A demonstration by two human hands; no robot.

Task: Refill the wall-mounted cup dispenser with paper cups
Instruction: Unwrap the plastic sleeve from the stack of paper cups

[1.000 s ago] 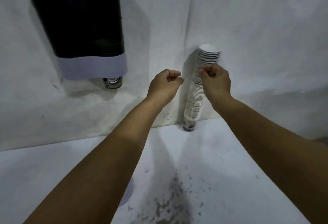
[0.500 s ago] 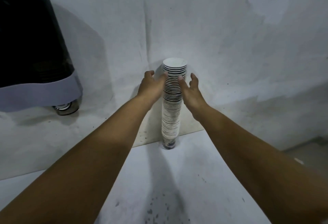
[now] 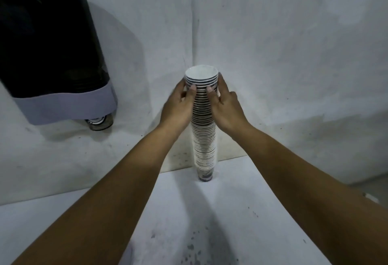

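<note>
Cup stack [image 3: 203,139] now gripped near top from both sides — left hand [image 3: 178,105] and right hand [image 3: 225,105] curled round it, open half second ago. Stack stood upright on counter [image 3: 241,212], right of dispenser [image 3: 54,55] — lift judged next.

You work in dim, bluish light. Your forearms throw soft shadows on the counter [image 3: 241,197] below your grip, and the cup dispenser [image 3: 52,55], left of it, shades the wall [image 3: 294,44]. Wide-angle bending warps the edges; everything looks slightly soft.
</note>
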